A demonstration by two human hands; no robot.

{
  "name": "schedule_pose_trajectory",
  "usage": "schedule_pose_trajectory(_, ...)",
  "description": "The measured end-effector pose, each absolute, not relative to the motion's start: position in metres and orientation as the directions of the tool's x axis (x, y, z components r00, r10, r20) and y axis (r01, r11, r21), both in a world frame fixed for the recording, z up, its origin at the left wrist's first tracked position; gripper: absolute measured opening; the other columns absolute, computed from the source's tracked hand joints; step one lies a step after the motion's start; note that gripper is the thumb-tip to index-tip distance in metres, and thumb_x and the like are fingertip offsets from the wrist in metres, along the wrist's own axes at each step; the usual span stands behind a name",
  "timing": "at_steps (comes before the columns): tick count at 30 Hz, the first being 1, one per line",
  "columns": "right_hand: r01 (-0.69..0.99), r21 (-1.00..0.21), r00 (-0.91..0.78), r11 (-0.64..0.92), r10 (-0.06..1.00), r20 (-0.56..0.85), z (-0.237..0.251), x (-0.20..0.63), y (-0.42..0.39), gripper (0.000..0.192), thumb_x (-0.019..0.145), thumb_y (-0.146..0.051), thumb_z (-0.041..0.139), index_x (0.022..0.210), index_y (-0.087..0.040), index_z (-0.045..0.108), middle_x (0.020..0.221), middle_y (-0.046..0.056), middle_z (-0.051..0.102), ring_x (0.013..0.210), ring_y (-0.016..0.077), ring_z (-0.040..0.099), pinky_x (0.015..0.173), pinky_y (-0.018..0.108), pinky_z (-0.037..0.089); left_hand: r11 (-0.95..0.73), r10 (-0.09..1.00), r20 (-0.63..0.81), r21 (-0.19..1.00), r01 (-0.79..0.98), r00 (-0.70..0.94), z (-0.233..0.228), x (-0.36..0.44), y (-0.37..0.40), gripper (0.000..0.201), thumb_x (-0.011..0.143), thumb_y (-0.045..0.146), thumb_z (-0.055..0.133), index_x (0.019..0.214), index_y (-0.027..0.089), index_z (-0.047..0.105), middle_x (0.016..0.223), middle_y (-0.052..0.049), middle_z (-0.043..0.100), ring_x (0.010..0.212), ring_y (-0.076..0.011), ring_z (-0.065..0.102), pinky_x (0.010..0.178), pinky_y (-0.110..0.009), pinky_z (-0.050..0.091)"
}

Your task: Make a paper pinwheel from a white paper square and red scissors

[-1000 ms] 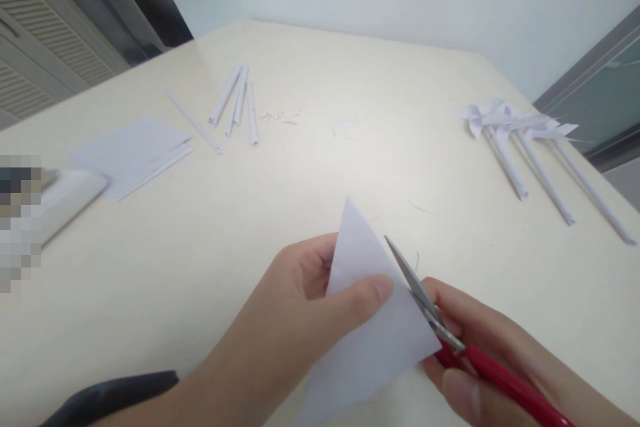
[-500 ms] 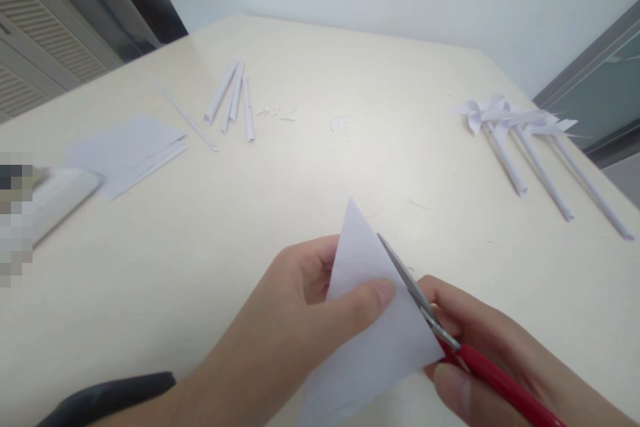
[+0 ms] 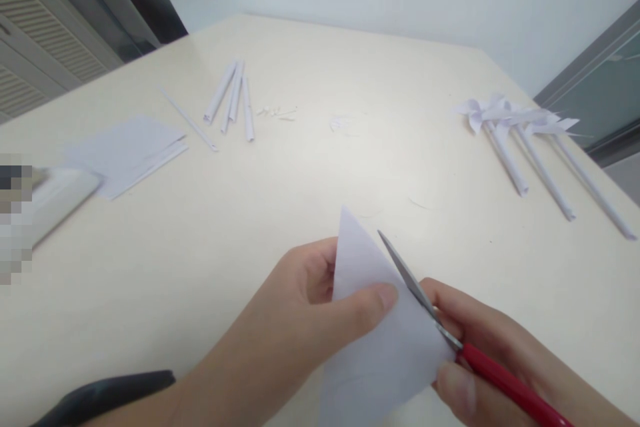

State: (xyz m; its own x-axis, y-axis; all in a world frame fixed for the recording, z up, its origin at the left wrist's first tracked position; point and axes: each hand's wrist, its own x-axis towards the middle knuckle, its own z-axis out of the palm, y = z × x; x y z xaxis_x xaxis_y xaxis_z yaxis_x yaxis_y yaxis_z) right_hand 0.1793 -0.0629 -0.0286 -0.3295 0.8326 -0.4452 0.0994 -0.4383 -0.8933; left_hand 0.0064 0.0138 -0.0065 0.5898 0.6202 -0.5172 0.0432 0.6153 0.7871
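Note:
A folded-looking sheet of white paper (image 3: pixel 383 353) is pinched in my left hand (image 3: pixel 300 320), thumb on top and fingers behind. Its pointed corner sticks up away from me. My right hand (image 3: pixel 485 347) is closed round the red handles of a pair of scissors (image 3: pixel 510 383). The scissors' blades lie along the paper's right edge, just beyond my left thumb. Part of the lower blade is hidden, and the paper's near end runs out of the bottom of the view.
White paper pinwheels (image 3: pixel 520 117) on rolled sticks lie at the right. Several rolled paper tubes (image 3: pixel 235 93), a thin paper stick (image 3: pixel 190 120) and paper sheets (image 3: pixel 130 147) lie at the left. Small scraps (image 3: pixel 340 123) are scattered mid-table. A black object (image 3: pixel 110 393) is near my left forearm.
The paper has turned slightly, its tip moving left and a little nearer me. A gap now shows between the scissors' tip and the paper's edge. Both hands have barely moved.

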Motion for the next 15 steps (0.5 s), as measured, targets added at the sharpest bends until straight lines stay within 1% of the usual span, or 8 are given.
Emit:
schedule_pose_trajectory(2,0.09,-0.911,-0.35,-0.403,0.843,-0.408,-0.036,0.182,-0.065,0.032,0.077,-0.056,0.055,0.091,-0.028,0.057,0.076,0.001,0.062,0.063,0.0148,0.056,0.058,0.023,0.046,0.63,0.617,-0.529,0.776,0.037,0.583,-0.006,0.006,0.014,0.007,0.075,0.013,0.062,0.069,0.016,0.063,0.063,0.003,0.061,0.059,-0.0094,0.056,0.055,-0.016,0.046)
schedule_pose_trajectory(4,0.094,-0.913,-0.349,-0.397,0.846,-0.403,-0.04,0.184,-0.066,0.038,0.075,-0.061,0.054,0.092,-0.028,0.058,0.077,0.002,0.063,0.063,0.0155,0.057,0.056,0.023,0.046,0.634,0.618,-0.532,0.772,0.033,0.58,-0.006,0.007,0.014,0.007,0.075,0.013,0.061,0.069,0.016,0.063,0.062,0.003,0.06,0.059,-0.0093,0.055,0.055,-0.016,0.045)
schedule_pose_trajectory(7,0.102,-0.908,-0.346,-0.407,0.841,-0.416,-0.038,0.182,-0.064,0.031,0.078,-0.055,0.054,0.089,-0.026,0.055,0.071,0.0,0.058,0.056,0.012,0.051,0.05,0.02,0.042,0.632,0.621,-0.529,0.775,0.03,0.578,-0.006,0.007,0.014,0.008,0.076,0.015,0.061,0.068,0.016,0.064,0.064,0.002,0.062,0.059,-0.0104,0.055,0.055,-0.017,0.045)
schedule_pose_trajectory(10,0.077,-0.902,-0.335,-0.424,0.841,-0.424,-0.027,0.178,-0.06,0.022,0.082,-0.046,0.055,0.083,-0.024,0.05,0.062,-0.004,0.047,0.047,0.0065,0.039,0.044,0.017,0.035,0.635,0.62,-0.535,0.772,0.035,0.574,-0.006,0.008,0.015,0.008,0.076,0.016,0.061,0.069,0.015,0.065,0.066,0.0,0.064,0.061,-0.0117,0.057,0.056,-0.019,0.046)
schedule_pose_trajectory(13,0.025,-0.907,-0.355,-0.42,0.845,-0.401,-0.018,0.175,-0.055,0.028,0.081,-0.05,0.055,0.079,-0.023,0.049,0.056,-0.006,0.043,0.043,0.0059,0.034,0.04,0.017,0.03,0.638,0.617,-0.537,0.769,0.033,0.575,-0.007,0.008,0.014,0.007,0.077,0.019,0.061,0.073,0.015,0.066,0.068,-0.001,0.066,0.063,-0.0129,0.059,0.057,-0.02,0.047)
schedule_pose_trajectory(15,0.031,-0.895,-0.348,-0.445,0.835,-0.427,-0.015,0.174,-0.053,0.032,0.077,-0.052,0.059,0.076,-0.022,0.048,0.053,-0.006,0.042,0.043,0.0061,0.034,0.04,0.018,0.028,0.646,0.608,-0.539,0.762,0.031,0.582,-0.007,0.007,0.013,0.007,0.078,0.02,0.061,0.076,0.015,0.066,0.069,-0.001,0.067,0.064,-0.0132,0.059,0.058,-0.02,0.047)
